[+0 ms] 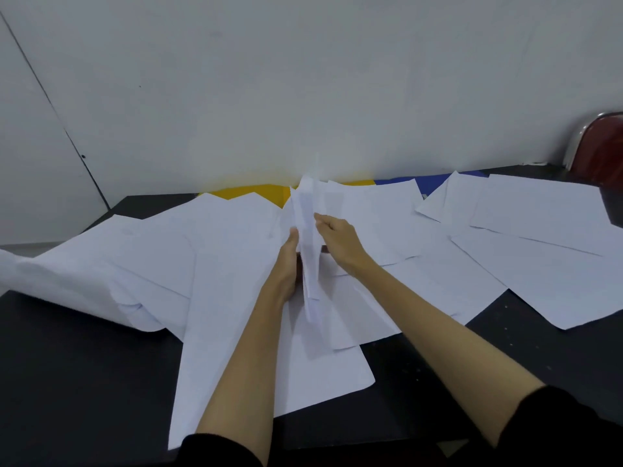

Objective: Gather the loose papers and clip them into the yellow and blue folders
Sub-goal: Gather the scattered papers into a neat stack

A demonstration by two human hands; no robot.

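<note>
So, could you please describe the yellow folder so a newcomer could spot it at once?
Look along the dark table's far edge at the white wall. The yellow folder lies there, mostly buried under loose papers, left of the blue folder; it is the only yellow thing.

Loose white paper sheets spread across the dark flat table. At the far edge, the yellow plastic folder lies left of the blue plastic folder, both under sheets. A red metal-framed chair stands far right.
</note>
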